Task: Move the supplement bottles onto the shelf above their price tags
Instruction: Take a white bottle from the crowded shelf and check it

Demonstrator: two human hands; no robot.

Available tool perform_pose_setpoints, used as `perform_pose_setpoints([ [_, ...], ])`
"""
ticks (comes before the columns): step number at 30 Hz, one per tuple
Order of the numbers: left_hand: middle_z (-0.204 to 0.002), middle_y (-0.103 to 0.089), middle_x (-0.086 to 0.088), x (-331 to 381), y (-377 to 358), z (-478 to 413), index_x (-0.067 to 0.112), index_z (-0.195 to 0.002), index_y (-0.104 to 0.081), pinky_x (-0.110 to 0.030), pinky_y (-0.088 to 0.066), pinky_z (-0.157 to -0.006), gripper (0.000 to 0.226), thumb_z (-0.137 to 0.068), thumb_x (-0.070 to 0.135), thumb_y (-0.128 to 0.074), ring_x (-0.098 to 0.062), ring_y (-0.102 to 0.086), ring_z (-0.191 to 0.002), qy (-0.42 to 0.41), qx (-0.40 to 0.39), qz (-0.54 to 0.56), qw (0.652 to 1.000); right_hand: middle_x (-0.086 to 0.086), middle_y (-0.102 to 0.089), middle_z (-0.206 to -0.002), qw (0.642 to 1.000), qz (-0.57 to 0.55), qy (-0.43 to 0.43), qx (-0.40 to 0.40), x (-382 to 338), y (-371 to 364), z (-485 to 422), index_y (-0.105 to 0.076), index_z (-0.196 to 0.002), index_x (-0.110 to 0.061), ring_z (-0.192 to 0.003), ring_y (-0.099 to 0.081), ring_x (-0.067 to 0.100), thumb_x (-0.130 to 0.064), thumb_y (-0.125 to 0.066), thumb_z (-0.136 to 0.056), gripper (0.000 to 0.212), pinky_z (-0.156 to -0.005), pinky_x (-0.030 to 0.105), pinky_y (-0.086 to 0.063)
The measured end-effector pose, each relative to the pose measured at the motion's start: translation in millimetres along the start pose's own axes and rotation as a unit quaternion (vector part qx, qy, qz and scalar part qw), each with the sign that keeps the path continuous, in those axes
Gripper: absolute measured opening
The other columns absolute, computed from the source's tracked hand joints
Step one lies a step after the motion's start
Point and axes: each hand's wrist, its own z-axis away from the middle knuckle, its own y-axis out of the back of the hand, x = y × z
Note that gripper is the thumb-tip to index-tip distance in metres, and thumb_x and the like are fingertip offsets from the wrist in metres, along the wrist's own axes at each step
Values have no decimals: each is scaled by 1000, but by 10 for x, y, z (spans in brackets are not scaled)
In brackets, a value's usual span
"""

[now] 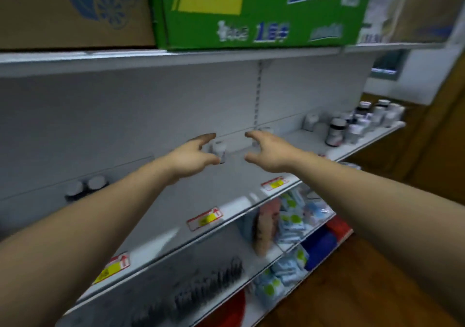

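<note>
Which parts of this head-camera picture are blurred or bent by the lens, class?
Head view: motion blur smears the cluster of bottles at far right and the price tags; both hands, left hand and right hand, look soft; the wide lens tilts the shelf edge; lighting dim, bluish.

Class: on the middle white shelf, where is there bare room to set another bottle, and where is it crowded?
Bare: the white shelf between the two dark white-capped bottles and the left hand, and right of the right hand. Crowded: the far-right cluster of bottles.
</note>
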Motion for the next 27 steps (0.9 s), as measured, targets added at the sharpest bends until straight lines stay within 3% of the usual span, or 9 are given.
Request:
perform_pose_setpoints([
  [2, -151, -31, 2, 332, -356, -164, 28, -144, -29, -27, -31, -105, 67, -85, 22, -62, -15, -31, -137, -44, -27, -19, 999, 8, -32, -151, 999, 20, -27, 14, 447, 263, 256, -28, -146, -15, -138, -30, 23, -34, -57, -91, 65, -108, 27, -25],
  [5, -151, -31, 1, 853, -940, -441, 28, -143, -31, -24, -29, -102, 67, -85, 23, -63, -16, -30, -138, -82, -55, -17, 995, 8, -30, -152, 995, 38, -85, 32, 1216, 632, 641, -26, -146, -17, -138, -31, 24, -37, -57, -90, 67, -109, 30, -26],
  [10, -154, -25, 3, 1655, -1957, -924, 31, -144, -28, -33, -27, -109, 67, -86, 28, -62, -19, -26, -140, -104, -107, -7, 989, 8, -30, -152, 982, 39, -179, 53, 2510, 1180, 1231, -26, -146, -20, -137, -33, 25, -41, -57, -89, 68, -108, 32, -30],
  [14, -154, -23, 1, 2022, -2560, -1230, 30, -145, -26, -25, -30, -96, 67, -88, 25, -61, -19, -30, -138, -89, -125, -3, 988, 8, -28, -153, 973, 28, -221, 60, 3273, 1458, 1490, -25, -147, -18, -139, -31, 25, -41, -58, -89, 71, -110, 33, -29],
  [18, -154, -24, -1, 2143, -2855, -1544, 30, -146, -24, -25, -31, -89, 68, -89, 25, -60, -20, -41, -126, -63, -126, -18, 990, 9, -27, -153, 973, 18, -221, 59, 3746, 1516, 1399, -24, -148, -16, -139, -30, 25, -39, -57, -90, 70, -110, 33, -28],
  [22, -155, -20, -2, 2149, -3039, -1965, 31, -146, -22, -34, -26, -108, 69, -88, 26, -60, -22, -25, -140, -51, -128, -29, 990, 8, -25, -154, 978, -5, -201, 49, 4072, 1448, 1057, -22, -148, -19, -139, -28, 25, -39, -57, -90, 71, -110, 34, -29],
  [27, -155, -19, 0, 2097, -3274, -2652, 27, -147, -20, -32, -26, -108, 69, -90, 24, -58, -22, -25, -140, -48, -119, -17, 992, 7, -24, -155, 982, -10, -184, 33, 4470, 1343, 393, -21, -148, -20, -140, -27, 24, -40, -57, -90, 71, -110, 32, -27],
])
